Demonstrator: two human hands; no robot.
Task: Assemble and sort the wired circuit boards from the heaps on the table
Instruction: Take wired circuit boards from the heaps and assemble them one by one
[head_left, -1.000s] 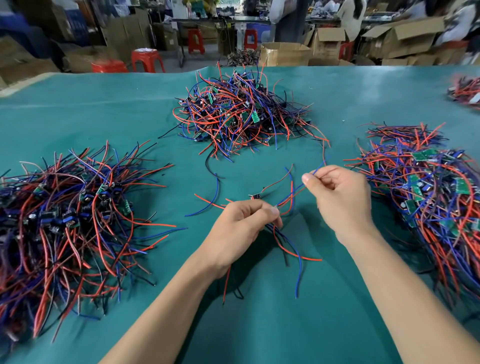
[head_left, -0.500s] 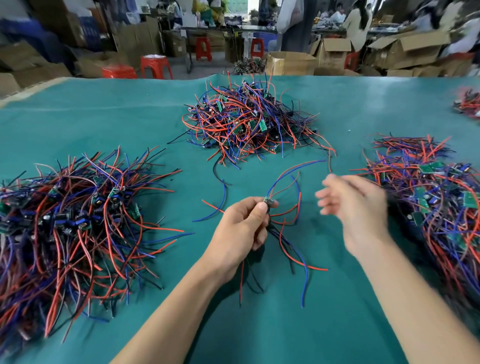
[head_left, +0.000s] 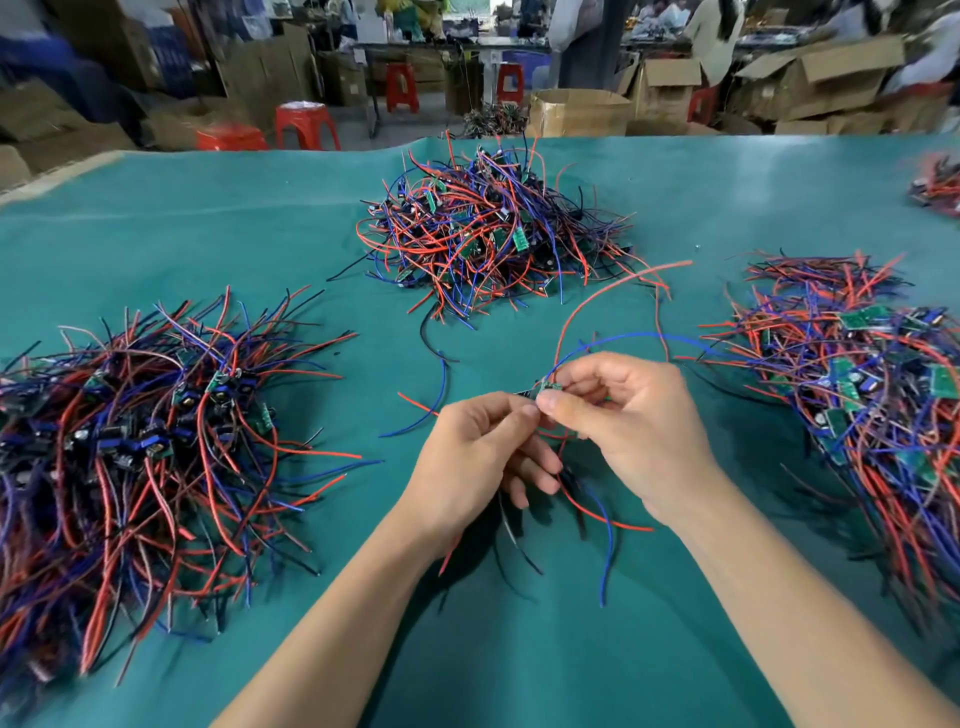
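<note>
Above the middle of the green table cover (head_left: 519, 649), both hands meet on a small green circuit board (head_left: 550, 387) with red, blue and black wires trailing from it. My left hand (head_left: 478, 457) pinches the board's left end between thumb and forefinger. My right hand (head_left: 628, 421) pinches its right end with curled fingers. A red wire (head_left: 613, 288) and a blue wire (head_left: 639, 338) arc up from the board toward the right. Three heaps of wired boards surround them: left heap (head_left: 145, 441), far middle heap (head_left: 488, 234), right heap (head_left: 872, 395).
A fourth small heap (head_left: 937, 184) lies at the far right edge. Loose wires (head_left: 441, 384) lie between the middle heap and my hands. Beyond the table stand red stools (head_left: 306, 124) and cardboard boxes (head_left: 576, 111), with people at benches.
My right hand, open and apart half a second ago, has come in and taken hold of the board's right end. The board's wires have swung up toward the right.
</note>
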